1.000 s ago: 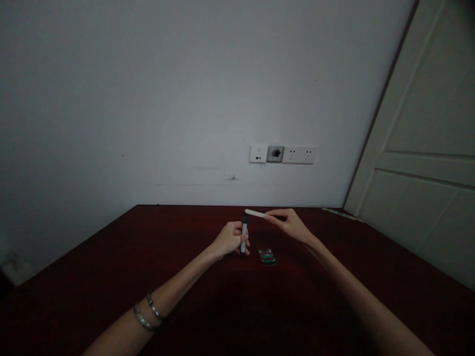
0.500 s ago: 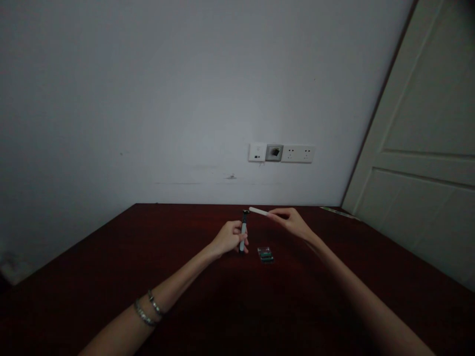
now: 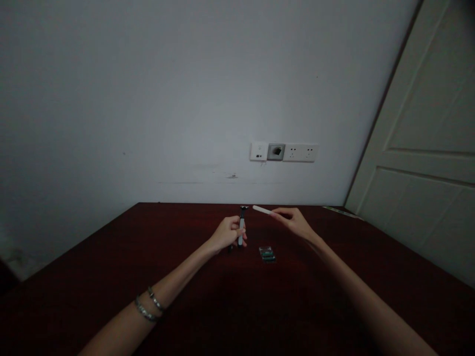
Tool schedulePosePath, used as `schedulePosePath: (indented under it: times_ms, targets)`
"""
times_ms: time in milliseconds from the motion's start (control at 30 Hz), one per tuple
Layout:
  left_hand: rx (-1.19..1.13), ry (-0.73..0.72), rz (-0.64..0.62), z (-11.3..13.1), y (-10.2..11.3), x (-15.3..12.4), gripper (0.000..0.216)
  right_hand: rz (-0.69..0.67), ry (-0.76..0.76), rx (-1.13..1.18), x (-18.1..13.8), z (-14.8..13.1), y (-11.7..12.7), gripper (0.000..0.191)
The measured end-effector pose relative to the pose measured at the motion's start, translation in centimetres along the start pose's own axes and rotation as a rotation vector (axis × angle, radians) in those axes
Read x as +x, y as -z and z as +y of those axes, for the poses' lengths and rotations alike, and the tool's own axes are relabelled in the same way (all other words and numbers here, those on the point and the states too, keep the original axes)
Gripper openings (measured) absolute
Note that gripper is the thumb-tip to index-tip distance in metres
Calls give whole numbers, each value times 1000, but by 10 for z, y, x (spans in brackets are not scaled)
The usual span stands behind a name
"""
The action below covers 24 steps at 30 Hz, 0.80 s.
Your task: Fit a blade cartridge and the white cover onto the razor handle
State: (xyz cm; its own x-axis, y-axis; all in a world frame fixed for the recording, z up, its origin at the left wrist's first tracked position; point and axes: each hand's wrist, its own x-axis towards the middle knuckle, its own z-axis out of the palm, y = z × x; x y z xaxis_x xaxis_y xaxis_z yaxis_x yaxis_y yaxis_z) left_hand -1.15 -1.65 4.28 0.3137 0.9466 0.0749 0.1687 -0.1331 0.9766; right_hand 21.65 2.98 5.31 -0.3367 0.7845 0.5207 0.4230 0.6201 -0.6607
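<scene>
My left hand [image 3: 227, 232] is closed around the pale handle of a razor [image 3: 241, 231], which stands upright with its dark head at the top. From the right, my right hand [image 3: 295, 221] pinches one end of a slim white stick-like thing [image 3: 261, 209]; its kind does not show. The stick's rounded free end points at the razor head, with a small gap between them. On the table, below and between both hands, lies a small clear pack with green and dark parts [image 3: 267, 253]. A small dark thing [image 3: 230, 248] shows under my left hand, too dim to name.
The dark red tabletop [image 3: 185, 306] reaches back to a pale wall [image 3: 185, 99] with sockets [image 3: 299, 153]. A flat strip [image 3: 343, 212] lies at the far right corner. A pale panelled door [image 3: 423, 163] stands to the right.
The razor has shifted slightly up and left, so a gap now parts its head from the white stick's tip. The small dark thing under my left hand has come into view.
</scene>
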Motion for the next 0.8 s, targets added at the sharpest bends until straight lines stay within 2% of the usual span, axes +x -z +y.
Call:
schedulePosePath:
  times_ms: [133, 233, 367, 500, 600, 733, 800]
  targets:
    - [29, 21, 7, -2, 0, 1, 3, 14, 5, 7, -1, -9, -2, 32]
    - [29, -8, -21, -4, -2, 1, 4, -40, 46, 21, 1, -21, -7, 32]
    - [3, -182, -72, -1, 1, 0, 8, -181, -41, 28, 4, -10, 9, 35]
    - [141, -400, 39, 3, 14, 1, 6, -247, -172, -28, 5, 4, 36, 39]
    - [300, -490, 116, 1, 21, 2, 10, -305, -153, -23, 3, -13, 37, 38]
    - [421, -551, 101, -6, 25, 2, 18, -321, -36, 21, 0, -52, 19, 36]
    - [453, -577, 104, -10, 27, 4, 20, -358, 4, 9, 0, -62, 14, 36]
